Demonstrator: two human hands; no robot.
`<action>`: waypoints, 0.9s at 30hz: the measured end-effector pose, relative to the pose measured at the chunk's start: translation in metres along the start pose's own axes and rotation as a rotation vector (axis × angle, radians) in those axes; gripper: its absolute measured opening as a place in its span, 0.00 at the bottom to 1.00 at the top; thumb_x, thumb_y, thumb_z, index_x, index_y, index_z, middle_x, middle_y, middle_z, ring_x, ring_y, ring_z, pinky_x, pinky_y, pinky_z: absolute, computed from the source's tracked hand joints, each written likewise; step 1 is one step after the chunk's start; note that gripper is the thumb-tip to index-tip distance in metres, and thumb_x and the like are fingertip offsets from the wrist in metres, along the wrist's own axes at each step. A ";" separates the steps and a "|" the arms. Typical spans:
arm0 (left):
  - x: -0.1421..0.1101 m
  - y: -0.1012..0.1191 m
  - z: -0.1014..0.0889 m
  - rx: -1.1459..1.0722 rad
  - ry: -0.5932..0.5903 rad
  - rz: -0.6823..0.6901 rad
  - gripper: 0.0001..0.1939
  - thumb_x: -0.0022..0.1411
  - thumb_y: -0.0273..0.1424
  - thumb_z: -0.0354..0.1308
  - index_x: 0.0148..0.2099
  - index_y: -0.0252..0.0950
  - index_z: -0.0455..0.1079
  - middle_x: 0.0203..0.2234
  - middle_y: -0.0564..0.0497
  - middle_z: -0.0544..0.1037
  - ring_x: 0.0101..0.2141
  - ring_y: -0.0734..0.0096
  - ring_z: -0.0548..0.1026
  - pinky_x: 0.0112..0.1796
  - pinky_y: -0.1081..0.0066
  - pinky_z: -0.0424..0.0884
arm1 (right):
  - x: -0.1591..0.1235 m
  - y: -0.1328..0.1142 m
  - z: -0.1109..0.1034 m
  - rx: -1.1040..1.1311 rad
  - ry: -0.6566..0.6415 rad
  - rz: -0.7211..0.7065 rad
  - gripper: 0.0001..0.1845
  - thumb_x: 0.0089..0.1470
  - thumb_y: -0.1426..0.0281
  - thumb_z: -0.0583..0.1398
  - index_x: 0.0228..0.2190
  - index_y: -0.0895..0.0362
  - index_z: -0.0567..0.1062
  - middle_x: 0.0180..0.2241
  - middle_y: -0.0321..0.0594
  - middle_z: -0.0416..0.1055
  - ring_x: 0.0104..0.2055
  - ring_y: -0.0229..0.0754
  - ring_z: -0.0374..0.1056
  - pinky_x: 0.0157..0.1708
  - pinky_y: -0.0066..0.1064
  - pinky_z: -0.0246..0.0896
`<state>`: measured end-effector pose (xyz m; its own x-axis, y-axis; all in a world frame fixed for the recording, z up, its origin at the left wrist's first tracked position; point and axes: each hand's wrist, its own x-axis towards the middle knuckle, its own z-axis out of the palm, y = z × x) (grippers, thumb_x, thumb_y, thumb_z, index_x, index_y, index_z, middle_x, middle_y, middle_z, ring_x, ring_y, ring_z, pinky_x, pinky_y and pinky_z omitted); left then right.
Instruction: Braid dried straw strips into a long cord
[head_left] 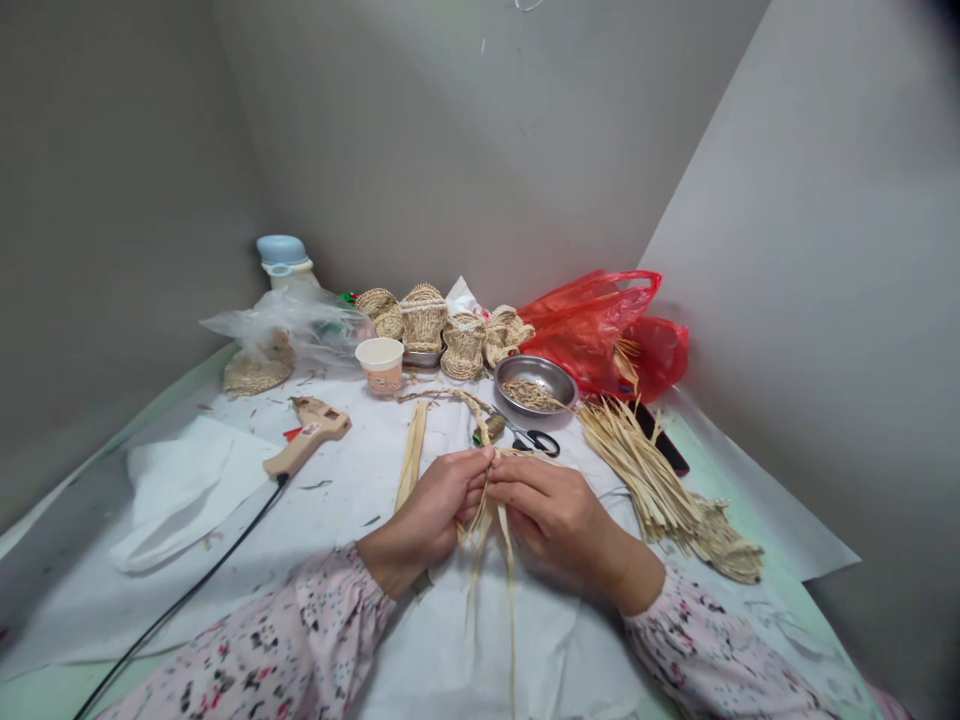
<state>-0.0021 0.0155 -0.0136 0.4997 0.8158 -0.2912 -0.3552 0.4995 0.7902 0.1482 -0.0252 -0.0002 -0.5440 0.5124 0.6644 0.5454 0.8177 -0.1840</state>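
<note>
My left hand [448,497] and my right hand [556,503] meet at the middle of the table, fingertips pinched together on a braid of straw strips [480,412]. The finished-looking plait curves away from my fingers toward the back left. Loose straw strands [511,600] hang down below both hands toward the table's front. Just beyond my fingertips lie black-handled scissors [538,441], their blades partly covered. To the left of the braid rest a few flat straw strips [411,455].
A glue gun [311,440] with a black cord lies at left, near a paper cup [380,366]. Woven straw pieces [424,320], a metal bowl [536,372] with straw bits and red plastic bags [592,325] stand behind. A straw bundle [637,465] partly covers a dark phone-like object [664,445].
</note>
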 end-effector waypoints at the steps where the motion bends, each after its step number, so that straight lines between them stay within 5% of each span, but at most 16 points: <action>1: 0.000 0.000 -0.001 -0.001 -0.001 0.000 0.14 0.53 0.37 0.62 0.27 0.32 0.62 0.14 0.63 0.52 0.13 0.88 0.47 0.15 0.81 0.39 | 0.000 -0.001 0.000 0.015 -0.007 0.004 0.16 0.52 0.82 0.52 0.40 0.58 0.72 0.42 0.46 0.73 0.48 0.41 0.67 0.49 0.37 0.65; 7: -0.001 -0.001 0.000 0.035 -0.007 0.025 0.14 0.53 0.38 0.61 0.29 0.31 0.66 0.14 0.60 0.60 0.14 0.86 0.53 0.15 0.81 0.44 | -0.005 0.001 -0.001 0.095 0.018 0.069 0.22 0.48 0.82 0.53 0.45 0.55 0.70 0.44 0.44 0.71 0.49 0.43 0.66 0.50 0.40 0.63; 13: -0.005 -0.002 0.005 0.117 -0.029 0.015 0.13 0.53 0.39 0.61 0.32 0.33 0.67 0.15 0.59 0.65 0.14 0.84 0.57 0.18 0.79 0.53 | -0.005 0.007 0.002 0.082 0.222 0.394 0.14 0.51 0.78 0.54 0.39 0.56 0.72 0.39 0.45 0.71 0.44 0.44 0.66 0.46 0.39 0.62; 27: -0.002 -0.003 0.000 0.529 -0.052 0.136 0.15 0.56 0.42 0.55 0.30 0.33 0.67 0.14 0.61 0.57 0.17 0.81 0.52 0.21 0.76 0.51 | -0.005 0.017 0.006 0.415 0.088 0.726 0.06 0.51 0.73 0.56 0.31 0.57 0.74 0.31 0.37 0.71 0.35 0.39 0.66 0.37 0.30 0.60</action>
<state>-0.0022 0.0126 -0.0154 0.5203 0.8406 -0.1506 0.0193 0.1648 0.9861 0.1566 -0.0125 -0.0105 -0.0874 0.9402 0.3292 0.4526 0.3318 -0.8277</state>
